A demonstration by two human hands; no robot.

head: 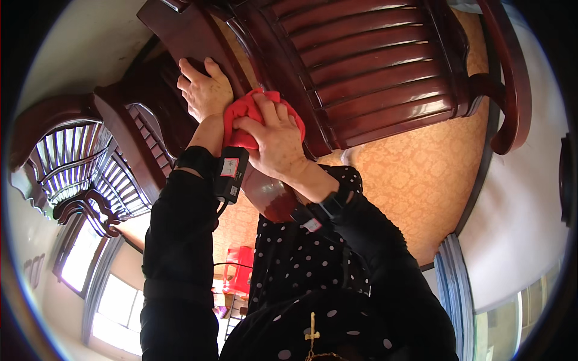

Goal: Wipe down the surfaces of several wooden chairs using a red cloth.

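Note:
A red cloth [244, 110] lies bunched on the broad armrest [266, 192] of a dark, glossy wooden slatted seat. My right hand [277, 140] presses on this cloth with fingers curled over it. Just beyond the cloth, my left hand [207, 94] rests on the wood, its thumb and fingers apart and nothing in it. The slatted seat [370, 67] spreads to the right of both hands. Part of the armrest is hidden beneath the cloth and my wrists.
More wooden furniture with a slatted back [72, 155] stands at the left. A red plastic stool [238, 270] is on the patterned floor [406, 180] behind me. A curved wooden arm [515, 104] rises at the far right. A small black device [231, 173] with a cable sits at my left wrist.

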